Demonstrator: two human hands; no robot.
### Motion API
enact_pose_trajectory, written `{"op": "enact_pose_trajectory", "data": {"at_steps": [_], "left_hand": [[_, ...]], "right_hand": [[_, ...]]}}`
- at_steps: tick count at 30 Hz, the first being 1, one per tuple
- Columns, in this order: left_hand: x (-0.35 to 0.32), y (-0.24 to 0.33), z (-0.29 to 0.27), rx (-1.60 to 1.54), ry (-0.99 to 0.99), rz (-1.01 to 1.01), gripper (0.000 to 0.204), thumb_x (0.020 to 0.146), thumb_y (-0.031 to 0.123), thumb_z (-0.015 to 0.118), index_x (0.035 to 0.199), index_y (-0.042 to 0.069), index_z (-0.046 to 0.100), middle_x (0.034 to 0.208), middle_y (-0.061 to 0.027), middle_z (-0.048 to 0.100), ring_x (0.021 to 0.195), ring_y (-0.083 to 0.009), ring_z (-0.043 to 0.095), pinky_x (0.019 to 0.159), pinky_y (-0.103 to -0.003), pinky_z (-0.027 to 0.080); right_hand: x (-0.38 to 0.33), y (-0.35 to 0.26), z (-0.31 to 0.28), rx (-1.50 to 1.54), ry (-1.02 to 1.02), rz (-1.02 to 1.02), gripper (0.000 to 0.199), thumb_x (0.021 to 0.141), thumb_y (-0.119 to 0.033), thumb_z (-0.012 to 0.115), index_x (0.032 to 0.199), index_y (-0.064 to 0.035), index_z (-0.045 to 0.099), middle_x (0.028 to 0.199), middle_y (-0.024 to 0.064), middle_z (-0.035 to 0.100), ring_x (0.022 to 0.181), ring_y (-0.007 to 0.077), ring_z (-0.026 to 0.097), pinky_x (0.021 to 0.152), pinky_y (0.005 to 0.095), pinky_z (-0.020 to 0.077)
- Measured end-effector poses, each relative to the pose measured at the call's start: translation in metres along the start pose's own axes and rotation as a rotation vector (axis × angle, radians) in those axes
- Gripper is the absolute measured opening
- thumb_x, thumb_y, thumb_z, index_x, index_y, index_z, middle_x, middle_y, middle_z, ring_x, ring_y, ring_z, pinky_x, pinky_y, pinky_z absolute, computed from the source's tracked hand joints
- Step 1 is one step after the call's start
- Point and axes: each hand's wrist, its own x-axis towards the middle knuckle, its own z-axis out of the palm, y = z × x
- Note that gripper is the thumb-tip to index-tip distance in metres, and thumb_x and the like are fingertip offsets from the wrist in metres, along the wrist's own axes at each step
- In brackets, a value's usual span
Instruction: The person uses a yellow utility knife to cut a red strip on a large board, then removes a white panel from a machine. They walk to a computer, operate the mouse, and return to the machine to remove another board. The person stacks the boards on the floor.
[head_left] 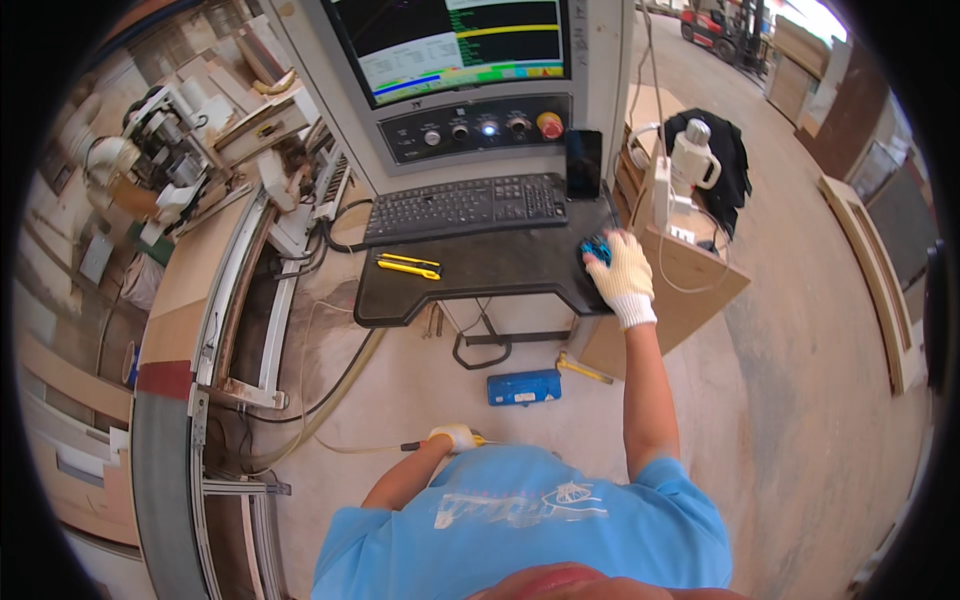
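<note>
My right hand (622, 270), in a white knit glove, rests over a blue-lit computer mouse (595, 247) at the right end of a black console shelf (480, 275). My left hand (453, 437), also gloved, hangs low by my waist and grips a slim tool with a dark tip (412, 446) and a yellow handle. A black keyboard (465, 207) lies on the shelf left of the mouse. Above it are a control panel with knobs and a red button (549, 125) and a lit monitor (455, 45). A dark phone (583, 164) leans beside the keyboard.
Two yellow utility knives (408, 265) lie on the shelf. A blue box (524, 387) and a yellow-handled tool (583, 369) lie on the dusty floor. A wooden crate (680, 280) with a white jug (693, 160) stands right. Machine rails (235, 300) run left. Cables cross the floor.
</note>
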Motion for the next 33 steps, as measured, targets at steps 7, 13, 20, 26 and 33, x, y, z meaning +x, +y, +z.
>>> {"op": "enact_pose_trajectory", "data": {"at_steps": [7, 13, 20, 26, 33], "left_hand": [[0.02, -0.065, 0.034, 0.006, -0.045, -0.025, 0.052, 0.088, 0.05, 0.064, 0.112, 0.006, 0.078, 0.109, -0.0187, 0.077, 0.096, -0.0339, 0.073, 0.084, -0.044, 0.054], [0.045, -0.161, 0.065, -0.138, -0.214, -0.072, 0.043, 0.088, 0.039, 0.069, 0.116, 0.007, 0.076, 0.114, -0.0147, 0.075, 0.102, -0.0316, 0.071, 0.088, -0.046, 0.054], [0.08, -0.153, 0.072, -0.252, -0.076, -0.068, 0.047, 0.086, 0.042, 0.07, 0.119, 0.009, 0.076, 0.119, -0.0161, 0.074, 0.108, -0.0334, 0.07, 0.091, -0.047, 0.053], [0.09, -0.099, 0.067, -0.374, 0.248, 0.142, 0.05, 0.085, 0.044, 0.072, 0.122, 0.01, 0.075, 0.124, -0.0173, 0.073, 0.113, -0.0349, 0.069, 0.094, -0.047, 0.052], [0.031, -0.05, 0.044, -0.282, 0.194, -0.133, 0.059, 0.084, 0.053, 0.071, 0.126, 0.012, 0.074, 0.13, -0.0216, 0.069, 0.122, -0.0397, 0.065, 0.099, -0.048, 0.051]], "right_hand": [[-0.013, -0.003, 0.001, -0.097, -0.065, -0.021, 0.056, 0.079, -0.034, 0.081, 0.128, -0.0128, 0.066, 0.138, 0.0147, 0.061, 0.125, 0.0357, 0.059, 0.103, 0.0481, 0.0482], [-0.02, -0.008, -0.001, -0.151, -0.074, -0.075, 0.047, 0.081, -0.029, 0.078, 0.126, -0.0191, 0.069, 0.14, 0.0135, 0.059, 0.126, 0.034, 0.058, 0.102, 0.0489, 0.0472], [-0.025, -0.009, -0.001, -0.173, -0.115, -0.078, 0.044, 0.083, -0.027, 0.075, 0.126, -0.0207, 0.071, 0.143, 0.0125, 0.059, 0.129, 0.032, 0.057, 0.105, 0.0486, 0.0461], [-0.026, -0.006, 0.003, -0.171, -0.121, -0.087, 0.045, 0.083, -0.028, 0.075, 0.127, -0.0208, 0.07, 0.143, 0.0131, 0.058, 0.128, 0.0334, 0.057, 0.104, 0.0489, 0.046], [-0.036, -0.013, -0.004, -0.174, -0.132, -0.096, 0.05, 0.083, -0.029, 0.076, 0.131, -0.0198, 0.067, 0.142, 0.014, 0.057, 0.128, 0.0341, 0.057, 0.104, 0.049, 0.0461]]}}
